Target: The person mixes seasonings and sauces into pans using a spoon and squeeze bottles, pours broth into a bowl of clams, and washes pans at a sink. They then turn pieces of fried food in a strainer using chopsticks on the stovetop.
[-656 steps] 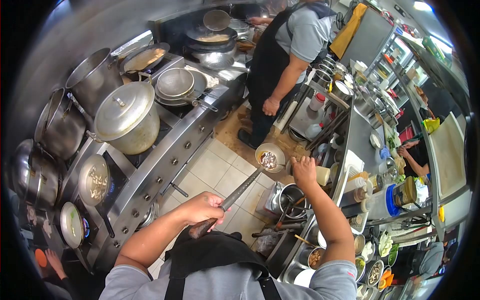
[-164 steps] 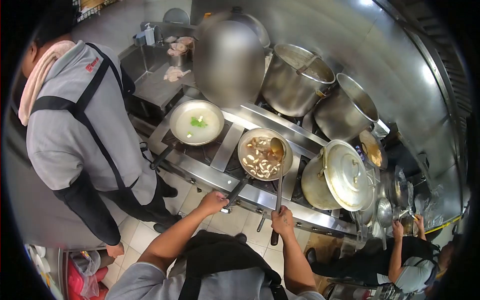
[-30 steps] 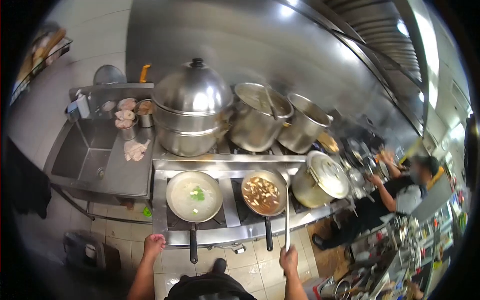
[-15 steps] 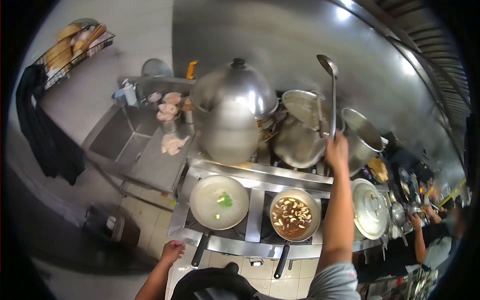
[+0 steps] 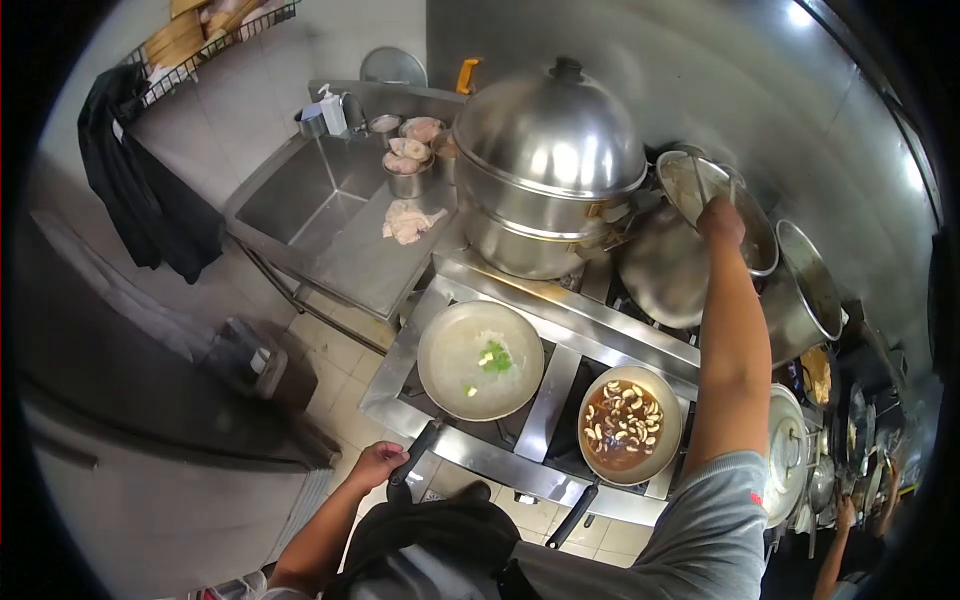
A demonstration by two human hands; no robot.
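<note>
My right hand [image 5: 722, 222] is closed around the ladle [image 5: 699, 180], reaching over the tall stockpots at the back; its bowl is hidden. Under and beside that hand stands a stockpot [image 5: 763, 235] with a round strainer or basin [image 5: 683, 190] at its mouth. Loosely curled, my left hand [image 5: 378, 465] is beside the black handle of the left frying pan [image 5: 455, 385]; whether they touch I cannot tell. Pale liquid with chopped green onion [image 5: 494, 357] lies in that pan. The right frying pan [image 5: 672, 440] holds brown sauce with sliced mushrooms [image 5: 625, 420].
A large domed steamer [image 5: 550, 140] stands behind the left pan. At the left, a sink [image 5: 300, 190] adjoins a counter with raw chicken [image 5: 410, 221]. A lidded pot [image 5: 786, 455] sits right of my arm; another person's hand [image 5: 846, 513] shows at far right.
The ladle, raised upright before, is now lowered toward the pots by my right hand. My left hand has come closer to the left pan's handle. The camera view has shifted.
</note>
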